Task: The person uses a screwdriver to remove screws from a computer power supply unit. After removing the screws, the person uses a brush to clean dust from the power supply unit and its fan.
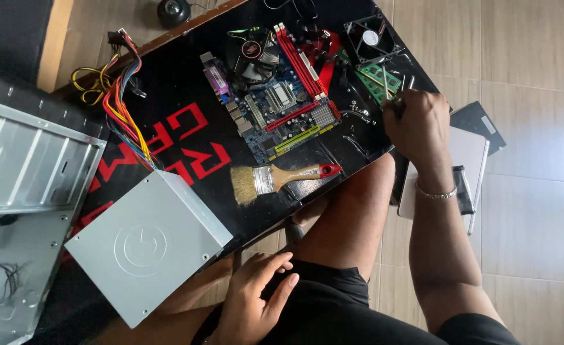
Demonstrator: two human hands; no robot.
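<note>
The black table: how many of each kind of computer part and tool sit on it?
Circuit board: 1
Grey power supply box: 1
Loose fan: 1
Green memory stick: 1
Paintbrush: 1
Total: 5

The right hand holds a thin tool I cannot identify; the left hand rests on the lap.

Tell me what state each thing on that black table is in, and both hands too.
Motherboard: bare, flat on table.
Power supply: out of case, cables loose.
Paintbrush: lying unused.
Computer case: open.
Right hand: closed on a thin tool.
Left hand: resting on lap, empty.
</note>
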